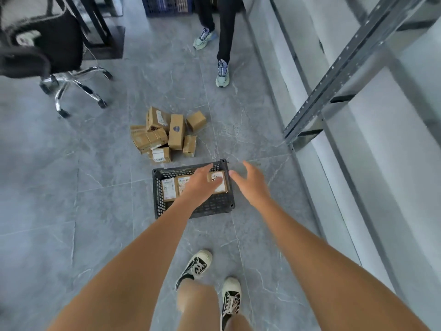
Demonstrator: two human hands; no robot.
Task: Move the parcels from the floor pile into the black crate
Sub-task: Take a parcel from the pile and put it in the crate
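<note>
A pile of brown cardboard parcels (164,134) lies on the grey tiled floor just beyond the black crate (160,206). Inside the crate, a few labelled parcels (170,188) lie flat along its far side. My left hand (201,185) hovers over the crate with fingers spread and relaxed, above the parcels, holding nothing. Just past the crate's right rim, my right hand (250,182) is also spread open and empty above the floor.
Another person's legs and pale green trainers (223,72) stand beyond the pile. A black office chair (55,56) with a chrome base is at the left. A grey metal shelf frame (334,87) runs along the right wall. A blue crate (167,5) stands at the back.
</note>
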